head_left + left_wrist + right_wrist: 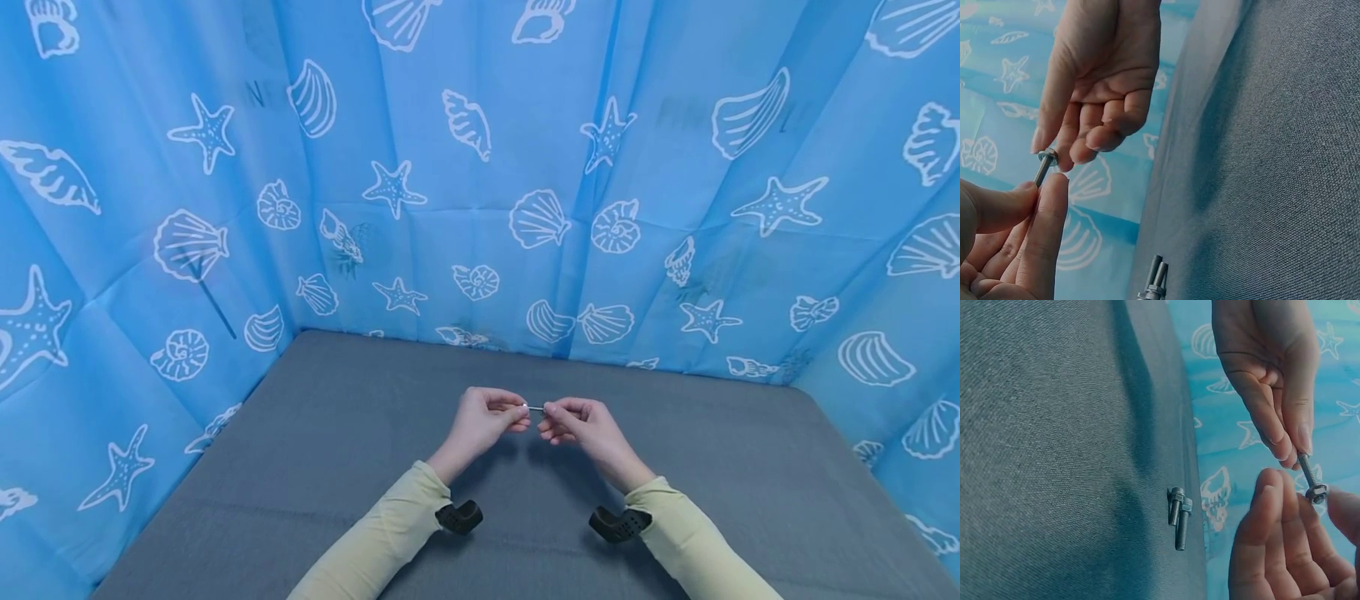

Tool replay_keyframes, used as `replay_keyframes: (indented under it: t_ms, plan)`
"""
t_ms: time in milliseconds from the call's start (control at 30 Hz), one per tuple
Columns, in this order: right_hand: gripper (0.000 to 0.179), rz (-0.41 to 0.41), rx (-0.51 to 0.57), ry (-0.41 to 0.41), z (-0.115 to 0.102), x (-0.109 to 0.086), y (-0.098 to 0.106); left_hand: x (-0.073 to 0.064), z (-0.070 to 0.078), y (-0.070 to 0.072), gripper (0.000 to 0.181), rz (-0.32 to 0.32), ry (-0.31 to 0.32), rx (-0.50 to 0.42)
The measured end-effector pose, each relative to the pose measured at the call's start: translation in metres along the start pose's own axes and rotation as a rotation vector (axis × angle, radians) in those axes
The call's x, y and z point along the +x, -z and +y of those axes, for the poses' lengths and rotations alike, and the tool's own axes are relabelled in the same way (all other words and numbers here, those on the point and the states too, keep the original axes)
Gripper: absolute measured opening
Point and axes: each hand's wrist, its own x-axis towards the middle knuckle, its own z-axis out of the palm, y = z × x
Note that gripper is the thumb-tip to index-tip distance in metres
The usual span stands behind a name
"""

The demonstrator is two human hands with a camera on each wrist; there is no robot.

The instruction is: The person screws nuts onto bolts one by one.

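Between the two hands is a metal bolt, thin and silver in the head view. My left hand pinches its threaded shank between thumb and finger, as the left wrist view shows. At the other end the bolt carries a wider part, its head with what looks like a nut or washer against it. Thumb and index finger of my right hand pinch that wide end from both sides. Its other fingers are loosely bent below. Both hands are raised above the grey surface.
Two more bolts lie side by side on the grey cloth-covered table. A blue curtain with white shell and starfish prints hangs behind the table and along its sides. Each wrist bears a black device.
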Motion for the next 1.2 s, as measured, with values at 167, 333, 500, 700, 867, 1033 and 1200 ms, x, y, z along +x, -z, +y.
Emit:
replay_keyframes:
  t_ms: [167, 333, 500, 700, 867, 1033, 1200]
  plan:
    - [0.043, -0.018, 0.063, 0.016, 0.0046, 0.0011, 0.0025, 0.0006, -0.0003, 0.0004, 0.015, 0.004, -0.008, -0.002]
    - [0.039, -0.046, 0.096, 0.064, 0.0048, -0.0002, 0.0060, 0.0001, 0.0010, 0.0014, 0.016, 0.011, 0.003, 0.007]
    - [0.035, -0.015, 0.042, 0.047, 0.0046, 0.0005, 0.0039, -0.0009, 0.0009, 0.0006, 0.013, 0.008, 0.004, 0.012]
    - [0.042, -0.007, -0.021, 0.005, 0.0038, 0.0010, 0.0002, -0.0004, -0.0018, 0.0014, 0.016, -0.004, 0.000, 0.006]
    - [0.038, -0.039, 0.030, 0.049, 0.0039, -0.0003, 0.0016, -0.0004, -0.0026, 0.0026, 0.015, 0.000, 0.009, -0.001]
    - [0.035, -0.039, 0.037, 0.078, 0.0041, -0.0003, 0.0019, 0.0002, -0.0046, 0.0032, 0.014, -0.004, 0.013, 0.001]
    - [0.034, -0.005, -0.026, 0.034, 0.0038, 0.0010, 0.0003, 0.0007, -0.0044, 0.0030, 0.013, -0.009, 0.011, -0.007]
